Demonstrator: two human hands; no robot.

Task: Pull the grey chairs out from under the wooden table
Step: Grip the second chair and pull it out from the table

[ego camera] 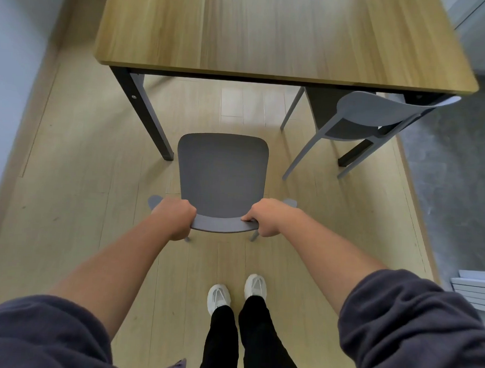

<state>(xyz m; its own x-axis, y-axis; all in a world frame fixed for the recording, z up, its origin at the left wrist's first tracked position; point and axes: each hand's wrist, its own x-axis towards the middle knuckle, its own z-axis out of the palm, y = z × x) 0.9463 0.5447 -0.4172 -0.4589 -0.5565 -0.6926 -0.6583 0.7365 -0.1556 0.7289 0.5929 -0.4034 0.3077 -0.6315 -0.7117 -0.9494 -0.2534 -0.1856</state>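
Both grips, left hand [176, 218] and right hand [266, 218], clasp the backrest of the grey chair [222, 177], clear of the counter [270, 32].

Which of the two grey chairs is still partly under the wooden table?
The paler grey chair at the right; the darker chair held by both hands stands clear.

Chairs [222, 177] and table [270, 32] on floor [83, 177]
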